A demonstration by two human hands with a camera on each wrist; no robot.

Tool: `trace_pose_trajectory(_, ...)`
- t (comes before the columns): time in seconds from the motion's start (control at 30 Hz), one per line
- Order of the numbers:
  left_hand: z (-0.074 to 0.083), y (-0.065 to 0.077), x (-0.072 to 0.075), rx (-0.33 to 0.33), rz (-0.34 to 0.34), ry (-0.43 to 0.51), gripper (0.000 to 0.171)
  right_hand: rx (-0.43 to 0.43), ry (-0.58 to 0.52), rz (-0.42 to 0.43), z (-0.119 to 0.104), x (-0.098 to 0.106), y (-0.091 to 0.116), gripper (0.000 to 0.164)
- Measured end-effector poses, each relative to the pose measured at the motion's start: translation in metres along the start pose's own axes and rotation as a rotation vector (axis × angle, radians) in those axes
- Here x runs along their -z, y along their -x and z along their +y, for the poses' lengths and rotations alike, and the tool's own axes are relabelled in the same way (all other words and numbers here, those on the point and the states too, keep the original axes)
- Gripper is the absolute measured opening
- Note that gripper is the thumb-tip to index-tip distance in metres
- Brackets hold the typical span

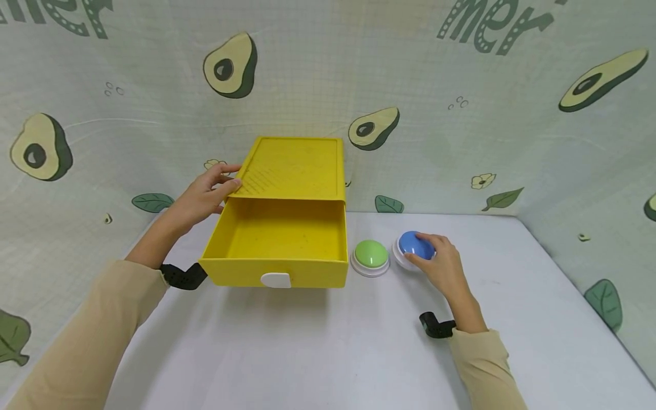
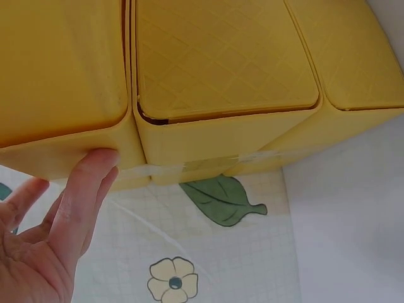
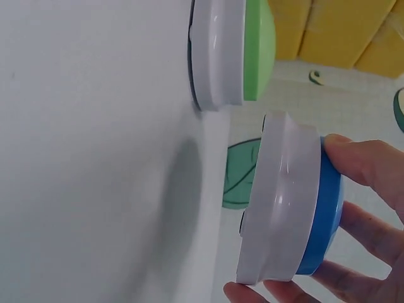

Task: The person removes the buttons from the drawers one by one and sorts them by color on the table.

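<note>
My left hand (image 1: 202, 196) rests against the upper left edge of a yellow drawer unit (image 1: 297, 165). In the left wrist view its fingertips (image 2: 101, 158) touch the uppermost of the stacked sections. The top drawer (image 1: 220, 270) is pulled out, its inside bare, with a white handle (image 1: 275, 279) on the front. My right hand (image 1: 441, 262) grips a blue-domed push button (image 3: 325, 208) with a white base, thumb and fingers around its sides. It is tilted and raised off the table, its shadow lying apart from it. A green-domed push button (image 1: 371, 254) stands on the table beside it.
The white table (image 1: 359, 353) meets a cloth backdrop (image 1: 307, 68) printed with avocados and leaves behind and at both sides. Black wrist cameras (image 1: 437, 326) are strapped to both wrists. The drawer juts out over the table left of the green button.
</note>
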State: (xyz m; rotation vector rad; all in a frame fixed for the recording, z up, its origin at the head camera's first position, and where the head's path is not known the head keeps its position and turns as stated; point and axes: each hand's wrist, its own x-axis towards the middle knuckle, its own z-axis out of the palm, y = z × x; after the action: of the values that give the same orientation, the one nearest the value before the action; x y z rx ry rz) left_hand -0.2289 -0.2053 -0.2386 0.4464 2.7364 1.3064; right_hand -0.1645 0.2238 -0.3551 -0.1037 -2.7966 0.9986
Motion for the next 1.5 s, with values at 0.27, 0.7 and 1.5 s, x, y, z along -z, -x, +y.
trace_pose_trajectory(0.27, 0.0, 0.0, -0.001, -0.002, -0.001, 0.006, 0.056, -0.018, 0.062, -0.023, 0.012, -0.002, -0.002, 0.059)
trace_pose_trajectory(0.7, -0.001, 0.0, -0.001, -0.005, 0.008, 0.0, 0.055, 0.006, 0.082, -0.092, 0.02, -0.011, -0.007, 0.056)
trace_pose_trajectory(1.5, 0.0, -0.001, 0.0, -0.004, 0.001, 0.004, 0.056, -0.042, 0.12, -0.153, 0.016, -0.011, -0.005, 0.059)
